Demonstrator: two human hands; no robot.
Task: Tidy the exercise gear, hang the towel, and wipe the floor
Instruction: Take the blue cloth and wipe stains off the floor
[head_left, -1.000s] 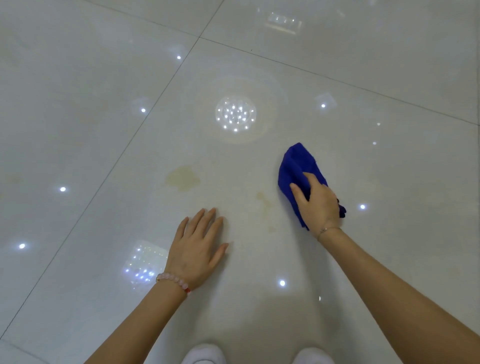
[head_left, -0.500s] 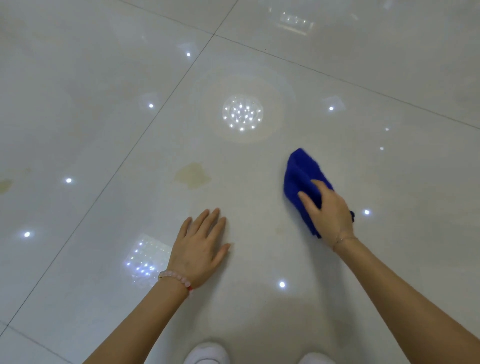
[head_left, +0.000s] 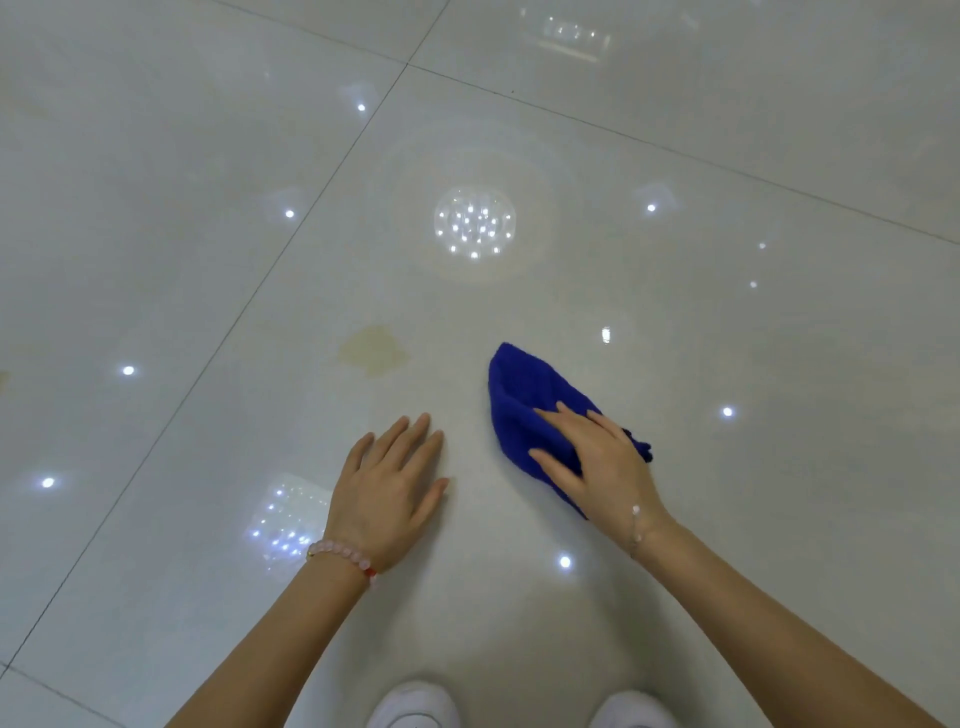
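Note:
A crumpled blue cloth (head_left: 524, 400) lies on the glossy white tiled floor (head_left: 779, 364). My right hand (head_left: 597, 460) presses flat on the cloth's near part, fingers straight and spread. My left hand (head_left: 387, 491) rests palm down on the bare tile to the left of the cloth, fingers straight, holding nothing. A yellowish stain (head_left: 371, 351) marks the floor just beyond my left hand, left of the cloth.
My two white shoes (head_left: 415, 706) show at the bottom edge. Dark grout lines (head_left: 291, 244) cross the floor on the left and at the back. Ceiling lights are mirrored in the tiles.
My right hand has slid the blue cloth leftward and nearer to me across the tile. The left hand stays planted in the same spot.

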